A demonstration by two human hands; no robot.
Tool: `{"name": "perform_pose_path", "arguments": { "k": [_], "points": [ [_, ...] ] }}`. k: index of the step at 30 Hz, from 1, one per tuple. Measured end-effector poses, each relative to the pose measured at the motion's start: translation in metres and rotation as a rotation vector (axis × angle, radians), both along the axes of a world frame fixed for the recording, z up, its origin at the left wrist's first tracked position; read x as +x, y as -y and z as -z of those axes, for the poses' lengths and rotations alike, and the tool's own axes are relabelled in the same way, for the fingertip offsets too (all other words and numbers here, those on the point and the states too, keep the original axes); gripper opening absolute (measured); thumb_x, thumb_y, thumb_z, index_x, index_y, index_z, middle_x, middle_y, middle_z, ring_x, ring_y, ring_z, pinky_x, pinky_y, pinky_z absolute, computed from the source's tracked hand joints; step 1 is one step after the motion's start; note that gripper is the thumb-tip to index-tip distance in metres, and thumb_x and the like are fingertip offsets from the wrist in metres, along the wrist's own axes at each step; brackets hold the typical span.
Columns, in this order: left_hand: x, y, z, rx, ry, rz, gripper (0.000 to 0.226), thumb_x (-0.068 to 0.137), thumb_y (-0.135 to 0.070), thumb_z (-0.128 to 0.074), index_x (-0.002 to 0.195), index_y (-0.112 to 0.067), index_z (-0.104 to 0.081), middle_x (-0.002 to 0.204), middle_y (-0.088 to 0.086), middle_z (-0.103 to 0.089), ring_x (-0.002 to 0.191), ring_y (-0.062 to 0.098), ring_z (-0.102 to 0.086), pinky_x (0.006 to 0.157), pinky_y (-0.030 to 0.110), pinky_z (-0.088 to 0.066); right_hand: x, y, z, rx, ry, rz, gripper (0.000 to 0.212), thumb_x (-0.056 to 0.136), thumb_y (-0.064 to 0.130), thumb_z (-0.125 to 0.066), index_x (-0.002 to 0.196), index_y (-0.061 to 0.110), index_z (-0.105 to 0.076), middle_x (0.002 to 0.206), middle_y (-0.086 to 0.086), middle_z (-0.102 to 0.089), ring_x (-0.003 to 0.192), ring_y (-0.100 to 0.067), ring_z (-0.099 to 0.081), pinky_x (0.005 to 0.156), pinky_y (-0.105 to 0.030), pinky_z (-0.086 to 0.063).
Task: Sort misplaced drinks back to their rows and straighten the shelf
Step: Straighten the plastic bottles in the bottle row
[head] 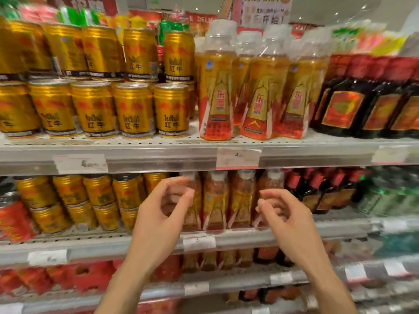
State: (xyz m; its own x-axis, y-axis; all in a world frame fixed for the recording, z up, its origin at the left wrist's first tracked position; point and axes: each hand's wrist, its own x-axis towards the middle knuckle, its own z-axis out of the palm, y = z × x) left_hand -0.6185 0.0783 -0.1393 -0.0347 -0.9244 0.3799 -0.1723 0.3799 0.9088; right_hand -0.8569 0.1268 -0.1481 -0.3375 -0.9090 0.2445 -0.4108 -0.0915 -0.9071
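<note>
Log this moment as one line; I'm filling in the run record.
left hand: empty, fingers curled | right hand: empty, fingers curled | both before orange bottles, second shelf | holding: nothing

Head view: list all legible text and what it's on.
"红牛": gold cans, top shelf.
"DELIC", cut off: red sign behind the cans.
"开始!": white poster at top.
"4": shelf price tag, rest blurred.
Bottle labels and other tags: too blurred.

Left hand (pixel 162 214) and right hand (pixel 285 216) raised, fingers curled, each grip empty.
</note>
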Motion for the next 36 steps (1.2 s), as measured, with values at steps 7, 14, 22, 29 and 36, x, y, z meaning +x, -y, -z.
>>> {"name": "perform_pose_path", "arguments": {
  "k": [7,14,22,29,36],
  "points": [
    [-0.031,0.004,-0.027,-0.094,0.04,-0.006,0.017,0.093,-0.028,-0.068,0.108,-0.037,-0.067,0.092,-0.009,-0.074,0.09,0.012,-0.071,0.086,0.036,-0.057,-0.032,0.01,-0.023,-0.062,-0.172,0.032,0.014,0.095,0.034,-0.065,0.107,0.038,-0.065,0.09,0.011,-0.07,0.082,-0.002,-0.064,0.07,-0.019,-0.054],
    [-0.032,0.021,-0.057,-0.297,0.155,-0.041,0.024,0.093,-0.027,-0.068,0.115,-0.035,-0.064,0.09,-0.018,-0.07,0.09,0.004,-0.067,0.074,0.024,-0.056,-0.026,0.02,-0.063,-0.124,-0.467,0.098,0.02,0.095,0.035,-0.063,0.115,0.033,-0.065,0.09,0.018,-0.069,0.083,0.001,-0.065,0.076,-0.023,-0.057],
    [-0.044,0.053,-0.104,-0.606,0.307,-0.137,0.037,0.091,-0.028,-0.066,0.126,-0.015,-0.061,0.117,-0.004,-0.059,0.102,0.005,-0.059,0.087,0.012,-0.05,-0.013,0.048,-0.117,-0.409,-0.666,0.203,0.019,0.096,0.033,-0.064,0.111,0.022,-0.066,0.095,0.013,-0.066,0.081,-0.003,-0.063,0.071,-0.026,-0.058],
    [-0.058,0.068,-0.117,-0.52,0.389,-0.132,0.081,0.095,-0.029,-0.066,0.159,-0.016,-0.019,0.16,0.001,-0.031,0.148,0.013,-0.03,0.119,0.027,-0.031,-0.008,0.082,-0.15,-0.545,-0.738,0.317,0.062,0.093,0.042,-0.064,0.145,0.017,-0.039,0.132,-0.001,-0.047,0.062,-0.011,-0.06,0.057,-0.029,-0.056],
    [-0.07,0.074,-0.119,-0.432,0.338,-0.128,0.088,0.096,-0.034,-0.063,0.161,-0.025,-0.005,0.162,-0.005,-0.03,0.146,0.008,-0.032,0.113,0.021,-0.03,-0.018,0.096,-0.161,-0.434,-0.805,0.304,0.088,0.092,0.06,-0.057,0.159,0.022,-0.013,0.153,-0.002,-0.036,0.09,-0.022,-0.068,0.069,-0.031,-0.054]
  ]
}}
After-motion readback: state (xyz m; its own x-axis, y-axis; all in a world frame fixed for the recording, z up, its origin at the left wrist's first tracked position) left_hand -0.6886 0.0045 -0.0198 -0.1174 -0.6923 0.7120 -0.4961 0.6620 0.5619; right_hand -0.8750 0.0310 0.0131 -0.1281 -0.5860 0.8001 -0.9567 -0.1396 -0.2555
